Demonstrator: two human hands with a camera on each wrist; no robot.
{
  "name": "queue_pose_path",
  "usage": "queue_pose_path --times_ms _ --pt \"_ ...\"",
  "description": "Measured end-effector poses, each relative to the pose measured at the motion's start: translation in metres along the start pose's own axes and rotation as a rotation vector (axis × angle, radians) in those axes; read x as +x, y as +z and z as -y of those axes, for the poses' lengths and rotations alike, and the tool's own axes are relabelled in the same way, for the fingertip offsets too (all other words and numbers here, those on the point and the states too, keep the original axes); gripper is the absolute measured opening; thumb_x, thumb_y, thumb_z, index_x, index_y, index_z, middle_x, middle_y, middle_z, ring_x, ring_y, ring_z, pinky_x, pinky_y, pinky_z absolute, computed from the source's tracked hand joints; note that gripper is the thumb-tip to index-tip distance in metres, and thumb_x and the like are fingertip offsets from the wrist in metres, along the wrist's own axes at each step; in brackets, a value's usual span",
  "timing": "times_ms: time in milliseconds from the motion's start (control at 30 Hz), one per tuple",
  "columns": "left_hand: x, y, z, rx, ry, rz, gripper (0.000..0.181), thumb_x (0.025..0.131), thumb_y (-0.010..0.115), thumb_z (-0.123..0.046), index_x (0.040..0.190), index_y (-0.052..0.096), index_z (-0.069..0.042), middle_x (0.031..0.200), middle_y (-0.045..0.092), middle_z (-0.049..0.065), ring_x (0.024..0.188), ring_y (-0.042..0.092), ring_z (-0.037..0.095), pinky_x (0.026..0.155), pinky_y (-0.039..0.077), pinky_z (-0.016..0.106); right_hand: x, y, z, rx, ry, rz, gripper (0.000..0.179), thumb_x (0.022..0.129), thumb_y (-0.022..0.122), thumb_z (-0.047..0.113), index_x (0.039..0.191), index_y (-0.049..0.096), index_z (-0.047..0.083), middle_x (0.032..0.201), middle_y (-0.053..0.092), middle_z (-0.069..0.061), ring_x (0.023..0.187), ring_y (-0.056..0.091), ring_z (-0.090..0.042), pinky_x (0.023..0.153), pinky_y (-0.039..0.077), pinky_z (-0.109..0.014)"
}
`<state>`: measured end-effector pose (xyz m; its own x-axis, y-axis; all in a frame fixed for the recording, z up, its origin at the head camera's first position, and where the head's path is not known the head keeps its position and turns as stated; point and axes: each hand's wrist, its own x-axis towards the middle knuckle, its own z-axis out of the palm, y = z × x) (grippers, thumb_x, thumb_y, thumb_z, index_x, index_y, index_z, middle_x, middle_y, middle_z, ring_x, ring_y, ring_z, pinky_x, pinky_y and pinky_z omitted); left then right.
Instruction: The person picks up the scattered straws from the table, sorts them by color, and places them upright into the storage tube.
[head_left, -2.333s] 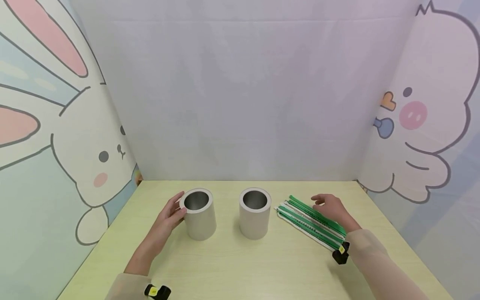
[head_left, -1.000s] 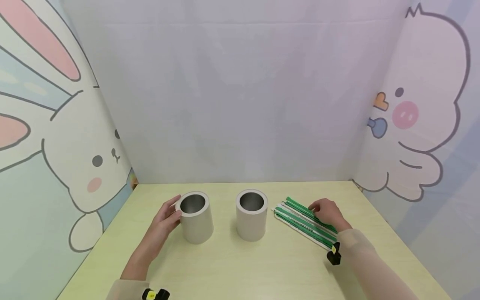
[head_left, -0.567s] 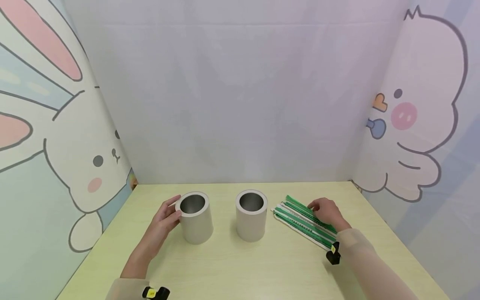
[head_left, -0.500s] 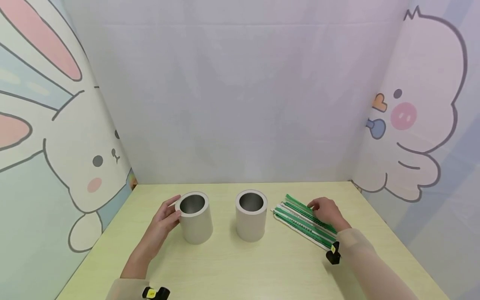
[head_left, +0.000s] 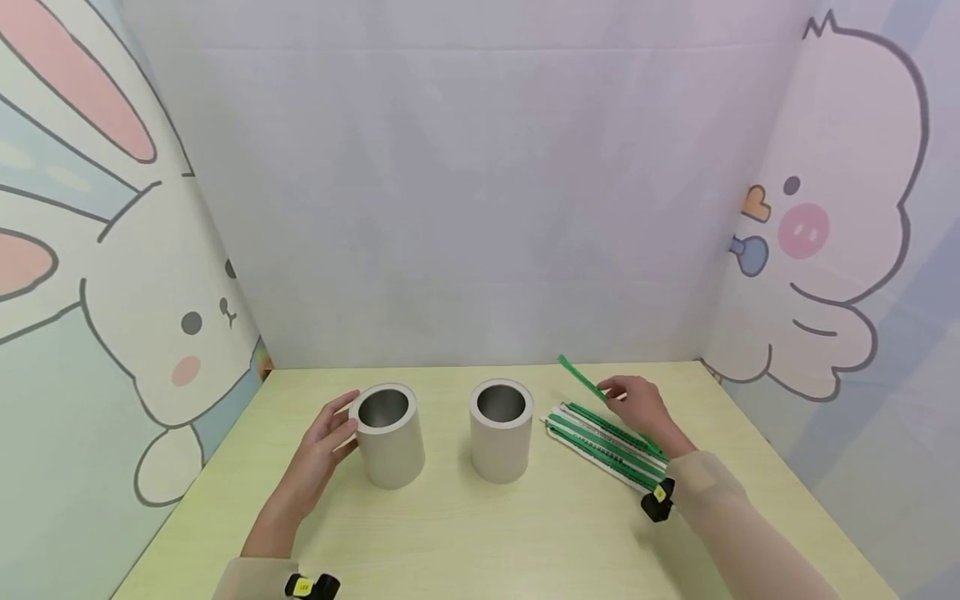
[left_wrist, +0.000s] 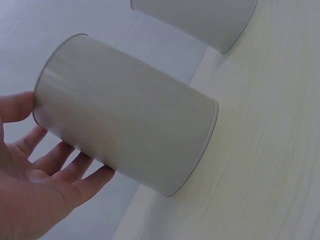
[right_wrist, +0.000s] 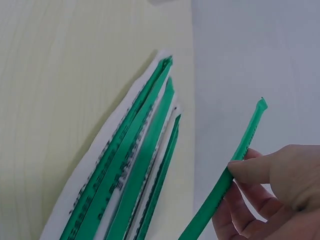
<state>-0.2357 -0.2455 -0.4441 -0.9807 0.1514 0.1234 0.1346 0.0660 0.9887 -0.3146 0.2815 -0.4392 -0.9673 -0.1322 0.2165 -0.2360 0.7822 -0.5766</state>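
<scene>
My left hand (head_left: 321, 446) rests its fingertips and thumb on the side and rim of the left white cylindrical cup (head_left: 393, 457), which stands upright on the table. The left wrist view shows relaxed fingers lightly touching its wall (left_wrist: 125, 110). Between thumb and fingers my right hand (head_left: 639, 407) pinches a green paper-wrapped straw (head_left: 577, 374), raised above the others and slanting up to the left. In the right wrist view its folded end (right_wrist: 261, 105) sticks out past the thumb. Several green and white wrapped straws (head_left: 600, 444) lie side by side below that hand.
A second white cup (head_left: 501, 454) stands upright between the left cup and the straws. Both cups have dark hollow insides. A pale curtain (head_left: 480, 208) closes off the back of the wooden table (head_left: 480, 542), with cartoon-printed cloths at both sides.
My right hand has come down to the straws, pinched one green wrapped straw and lifted it, moving slightly up and left. The left hand stays at the left cup.
</scene>
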Motion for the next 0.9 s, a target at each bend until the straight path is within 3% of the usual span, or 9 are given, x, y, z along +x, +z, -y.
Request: queue_pose_path --times_ms 300,533,767,900 --pt "0.0 -0.001 0.003 0.01 -0.031 -0.012 0.061 0.115 0.048 -0.034 0.167 0.025 -0.015 0.168 0.033 0.017 0.14 0.042 0.011 0.126 0.028 0.065 0.009 -0.001 0.054 0.239 0.029 -0.042 0.032 0.105 0.065 0.009 0.138 0.068 0.008 0.119 0.07 -0.015 0.106 0.069 -0.033 0.081 0.061 -0.037" --pt "0.0 -0.002 0.004 0.008 -0.017 -0.009 0.062 0.115 0.048 -0.034 0.168 0.024 -0.012 0.166 0.034 0.017 0.136 0.045 0.006 0.125 0.029 0.066 0.014 -0.01 0.106 0.463 0.015 -0.069 0.036 0.107 0.064 0.012 0.143 0.063 0.01 0.126 0.066 -0.017 0.11 0.067 -0.032 0.094 0.063 -0.045" --pt "0.001 0.0 0.005 0.012 -0.018 -0.01 0.06 0.115 0.047 -0.035 0.168 0.025 -0.015 0.163 0.036 0.017 0.137 0.045 0.01 0.125 0.029 0.065 0.016 -0.013 0.153 0.625 -0.043 -0.099 0.038 0.106 0.066 0.01 0.144 0.062 0.012 0.124 0.063 -0.015 0.107 0.066 -0.028 0.095 0.063 -0.04" --pt "0.002 0.0 0.005 0.007 -0.021 -0.012 0.059 0.115 0.047 -0.034 0.167 0.026 -0.016 0.163 0.036 0.017 0.143 0.042 0.019 0.125 0.029 0.066 0.02 -0.012 0.173 0.676 -0.091 -0.121 0.04 0.105 0.066 0.009 0.145 0.061 0.013 0.121 0.062 -0.014 0.104 0.066 -0.026 0.093 0.064 -0.039"
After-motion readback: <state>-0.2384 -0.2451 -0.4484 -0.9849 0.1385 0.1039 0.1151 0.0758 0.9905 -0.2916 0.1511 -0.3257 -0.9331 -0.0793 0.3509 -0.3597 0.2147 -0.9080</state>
